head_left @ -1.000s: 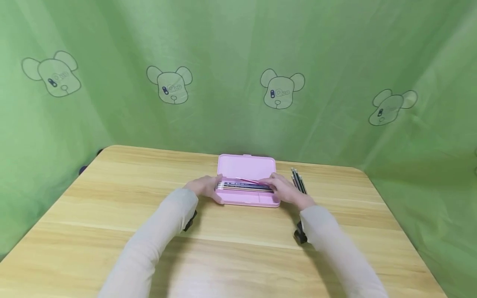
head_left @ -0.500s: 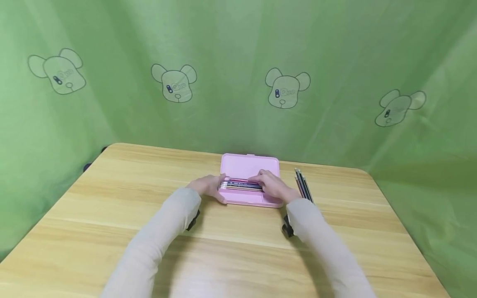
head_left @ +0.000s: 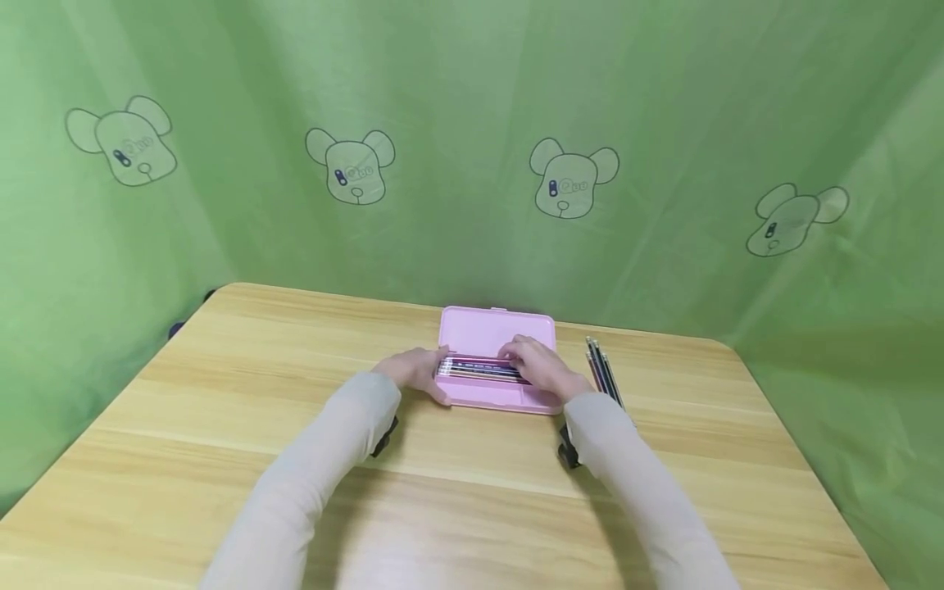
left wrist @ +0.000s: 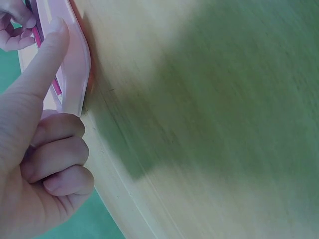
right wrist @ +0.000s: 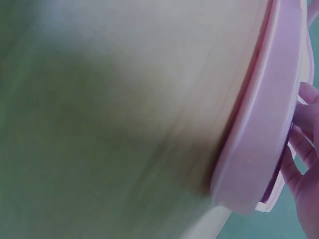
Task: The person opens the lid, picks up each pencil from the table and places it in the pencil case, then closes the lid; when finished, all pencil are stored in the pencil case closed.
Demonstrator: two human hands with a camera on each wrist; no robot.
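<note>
A pink pencil case (head_left: pixel 497 328) lies open at the table's far side, its lid tipped back. Several pencils (head_left: pixel 479 370) lie side by side in its long compartment, white eraser ends to the left. My left hand (head_left: pixel 416 370) grips the case's left end, with the thumb (left wrist: pixel 52 47) along the front in the left wrist view. My right hand (head_left: pixel 537 363) reaches into the case from the right, its curled fingers pinching a red pencil (left wrist: pixel 37 37) along the back of the row. The pencils' right ends are hidden beneath that hand.
Several dark pencils (head_left: pixel 605 373) lie in a loose bundle on the wooden table (head_left: pixel 457 508), just right of the case and partly behind the right forearm. A green curtain (head_left: pixel 457 229) with bear-head outlines hangs behind the table's far edge.
The red pencil, slanted above the row a second ago, now lies in line with the others. My right hand has moved left and its fingers have curled more. My left hand keeps its place.
</note>
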